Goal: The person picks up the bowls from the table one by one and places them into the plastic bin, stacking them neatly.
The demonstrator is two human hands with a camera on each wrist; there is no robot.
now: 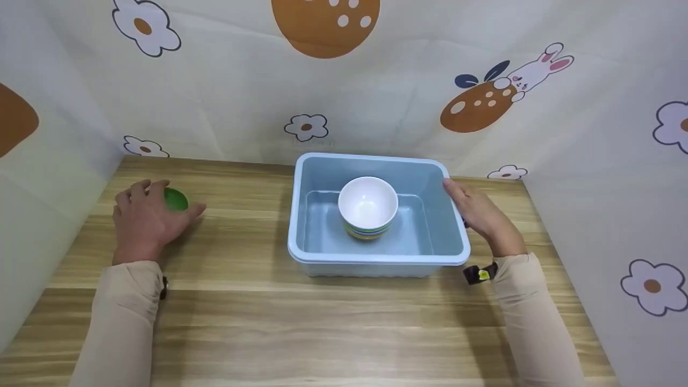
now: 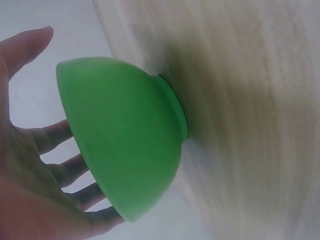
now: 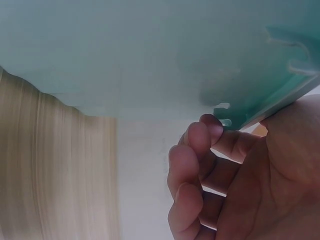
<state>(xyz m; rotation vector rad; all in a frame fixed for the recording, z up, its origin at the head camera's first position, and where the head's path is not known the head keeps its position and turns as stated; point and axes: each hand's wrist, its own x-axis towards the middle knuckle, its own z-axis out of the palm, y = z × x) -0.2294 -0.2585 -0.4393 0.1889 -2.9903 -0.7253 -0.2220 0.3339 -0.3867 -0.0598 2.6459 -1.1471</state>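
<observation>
A green bowl [image 1: 176, 199] stands upright on the table at the left, partly hidden by my left hand [image 1: 144, 217]. That hand is spread over it; in the left wrist view the fingers reach along the far side of the bowl [image 2: 120, 135] and the thumb stands apart from it. My right hand [image 1: 478, 212] holds the right rim of a light blue plastic basin [image 1: 376, 258], thumb on the rim and fingers curled beneath it in the right wrist view. Inside the basin sits a stack of bowls [image 1: 368, 201], the top one white inside, with coloured edges below.
The wood-grain table [image 1: 301, 333] carries the basin right of its middle. Behind it and at both sides hangs a pale cloth [image 1: 226, 80] printed with flowers and a rabbit. Table surface lies between the green bowl and the basin.
</observation>
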